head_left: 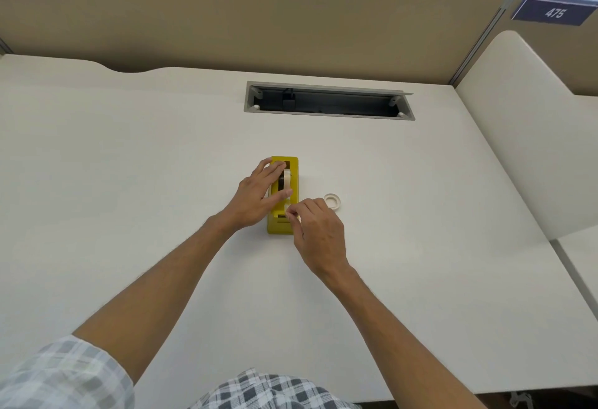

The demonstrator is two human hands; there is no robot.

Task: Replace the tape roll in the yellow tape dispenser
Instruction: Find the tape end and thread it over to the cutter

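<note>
Left hand [259, 193] lies flat, fingers spread, over yellow plastic tape dispenser [282, 225] mid white desk [129, 166]; tape roll [286, 178] seated inside. Right hand [318, 230] pinches tape end at cutter. White empty tape core [333, 201] just right.

The yellow tape dispenser [282, 211] sits flat on the white bench [129, 182], near the middle, with its long side running from far to near. A tape roll [286, 178] stands on its edge inside the dispenser. It is pale with a dark middle. A thin strip of tape [286, 206] runs from the roll toward the near end of the dispenser. A second tape roll [333, 201] lies flat on the bench just to the right of the dispenser. It is a small, whitish ring.
</note>
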